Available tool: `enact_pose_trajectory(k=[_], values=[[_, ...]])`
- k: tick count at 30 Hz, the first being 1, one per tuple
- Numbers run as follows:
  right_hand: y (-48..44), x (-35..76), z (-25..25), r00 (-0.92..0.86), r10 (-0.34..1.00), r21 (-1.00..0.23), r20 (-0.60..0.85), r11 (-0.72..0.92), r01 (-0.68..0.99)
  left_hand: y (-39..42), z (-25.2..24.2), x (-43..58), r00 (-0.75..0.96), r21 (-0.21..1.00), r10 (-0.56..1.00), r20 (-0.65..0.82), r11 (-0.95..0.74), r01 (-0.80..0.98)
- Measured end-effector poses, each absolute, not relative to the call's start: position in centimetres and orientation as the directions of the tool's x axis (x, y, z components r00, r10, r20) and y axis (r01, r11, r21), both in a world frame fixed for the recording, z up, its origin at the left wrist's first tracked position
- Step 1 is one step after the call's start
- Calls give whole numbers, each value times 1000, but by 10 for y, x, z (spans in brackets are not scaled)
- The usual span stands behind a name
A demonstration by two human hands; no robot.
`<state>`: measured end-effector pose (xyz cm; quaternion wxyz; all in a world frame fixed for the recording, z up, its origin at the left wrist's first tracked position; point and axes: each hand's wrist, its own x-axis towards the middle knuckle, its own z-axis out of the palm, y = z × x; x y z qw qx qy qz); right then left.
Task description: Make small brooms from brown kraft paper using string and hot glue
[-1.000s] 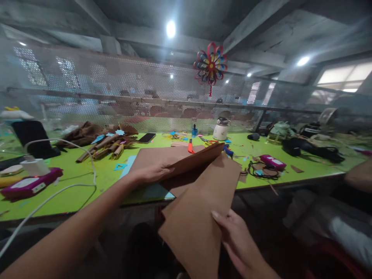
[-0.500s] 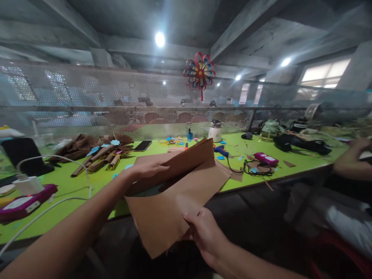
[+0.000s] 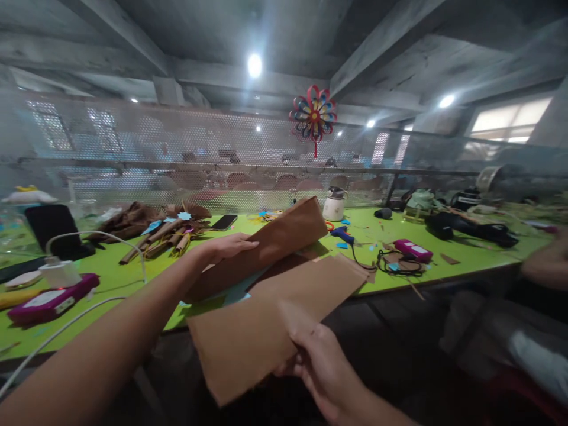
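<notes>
Two stiff brown paper sheets are tilted over the front edge of the table, with a gap between them. My left hand (image 3: 233, 245) is closed on the upper edge of the far brown sheet (image 3: 284, 239), its fingers along that edge. The near brown sheet (image 3: 248, 337) is pinched by my right hand (image 3: 315, 355), thumb on top and fingers hidden underneath. Light blue paper (image 3: 237, 290) shows in the gap. To the right of the sheets lies a blue glue gun (image 3: 344, 234) with a black cable.
On the green table (image 3: 110, 302), brown paper rolls (image 3: 155, 239), a phone (image 3: 224, 222) and purple power strips (image 3: 53, 300) lie about. A white bottle (image 3: 333, 204) stands behind. Mesh panel (image 3: 199, 154) backs the table. Another person's arm (image 3: 545, 263) is at the right.
The near sheet has moved down and away from the far one, widening the gap between them. My right hand has come down with it. The view has shifted slightly left.
</notes>
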<state>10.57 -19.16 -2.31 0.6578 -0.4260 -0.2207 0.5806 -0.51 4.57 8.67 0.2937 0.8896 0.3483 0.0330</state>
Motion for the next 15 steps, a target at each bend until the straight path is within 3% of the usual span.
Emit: enact_pose_trajectory(k=[5,15], values=[[-155,99,-9,210,960,-831,-187,-41,-555,51,90,4,779,346,620,-93,-714,609],[-107,110,-14,176,945,-856,-277,-159,-493,44,103,21,863,219,492,-110,-835,504]])
